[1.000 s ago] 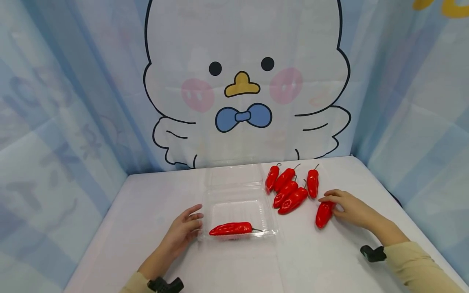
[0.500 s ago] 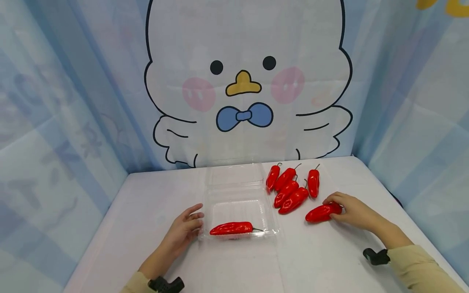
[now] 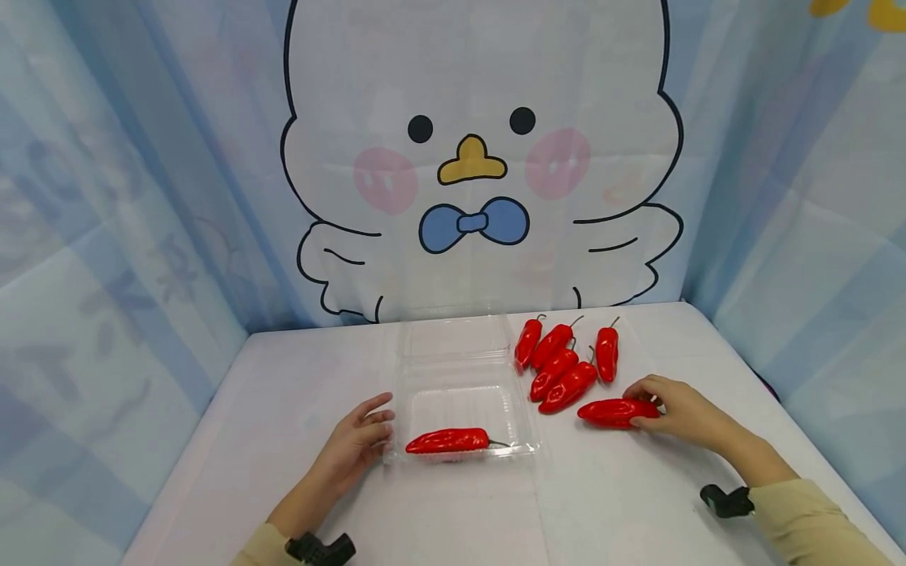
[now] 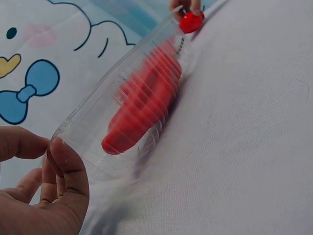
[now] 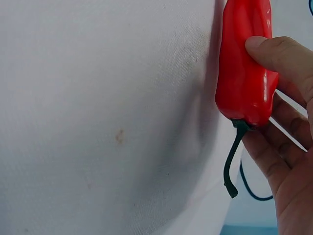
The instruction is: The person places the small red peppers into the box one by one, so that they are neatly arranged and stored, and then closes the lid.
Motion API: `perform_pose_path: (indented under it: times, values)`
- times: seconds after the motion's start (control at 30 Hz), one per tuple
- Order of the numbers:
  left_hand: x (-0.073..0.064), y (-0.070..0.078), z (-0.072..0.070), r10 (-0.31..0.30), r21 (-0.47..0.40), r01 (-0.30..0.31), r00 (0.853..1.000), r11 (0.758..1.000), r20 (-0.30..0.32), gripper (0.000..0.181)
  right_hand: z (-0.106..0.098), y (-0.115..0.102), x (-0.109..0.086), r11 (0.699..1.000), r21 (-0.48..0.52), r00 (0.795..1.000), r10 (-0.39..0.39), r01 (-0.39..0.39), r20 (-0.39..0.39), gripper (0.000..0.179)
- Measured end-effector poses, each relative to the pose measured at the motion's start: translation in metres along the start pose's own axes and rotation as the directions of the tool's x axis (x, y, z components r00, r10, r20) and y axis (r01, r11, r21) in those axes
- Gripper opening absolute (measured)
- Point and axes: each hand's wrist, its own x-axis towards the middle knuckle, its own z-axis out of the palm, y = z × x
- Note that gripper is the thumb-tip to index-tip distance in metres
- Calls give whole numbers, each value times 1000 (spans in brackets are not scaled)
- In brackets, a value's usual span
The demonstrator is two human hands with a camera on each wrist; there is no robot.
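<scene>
A hinged clear plastic box (image 3: pixel 463 407) lies open on the table, its lid folded back. One red chili pepper (image 3: pixel 446 442) lies across its front part, tip to the left. In the left wrist view, my left hand (image 4: pixel 51 188) pinches the box's rim between thumb and forefinger. Another red pepper (image 5: pixel 247 63) is in my right hand (image 3: pixel 683 413), gripped near its stem end, thumb on one side and fingers on the other. That pepper lies nearly level, tip toward the box; whether it touches the table I cannot tell.
Several more red peppers (image 3: pixel 555 373) lie in a loose group right of the box, stems pointing away. The white-covered table (image 3: pixel 460 523) ends at a curtain (image 3: pixel 470 275) printed with a cartoon bird. Curtains also hang at both sides.
The right hand's pepper has swung from pointing toward me to pointing left, and has shifted slightly left. My left hand and the box have stayed put.
</scene>
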Motion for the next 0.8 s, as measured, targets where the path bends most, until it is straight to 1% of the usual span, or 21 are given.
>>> perform_pose_path:
  times: [0.23, 0.47, 0.8]
  values:
    - [0, 0, 1, -4, -15, 4, 1000, 1000, 9, 57, -4, -1, 1, 1000, 10, 1000, -18, 18, -7, 34]
    - [-1, -1, 0, 1, -25, 0, 1000, 1000, 13, 57, -7, -6, 4, 999, 26, 1000, -19, 19, 0, 37]
    - [-2, 1, -1, 5, -21, -4, 1000, 1000, 27, 59, -12, -18, 10, 998, 57, 1000, -13, 13, -14, 40]
